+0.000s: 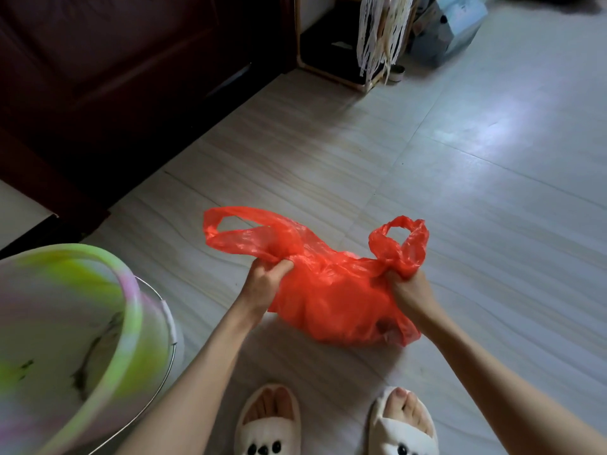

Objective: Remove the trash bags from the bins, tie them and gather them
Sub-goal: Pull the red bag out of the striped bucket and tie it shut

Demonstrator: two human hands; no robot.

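The red trash bag (331,300) sat on the pale tiled floor (460,178), just ahead of the person's feet, its body bunched and full-looking. Its two handle loops stood out to either side, one stretched toward the left, the other puckered up on the right. The left hand (266,280) was clenched around the plastic at the base of the left loop, fingers curled tight into it. The right hand (407,290) gripped the base of the right loop the same way, fist closed on the gathered plastic. Both arms reached down and forward, with the bag between them.

Below, the toes of two white fluffy slippers (267,425) with dark button eyes showed, pointing toward the bag. To the left, near the left forearm, stood a pastel bin (131,310) with a green and pink rim and a wire handle, no liner inside it. Dark reddish furniture (115,60) filled the far left, and a wooden frame (331,70) draped with lace strips stood farther back.
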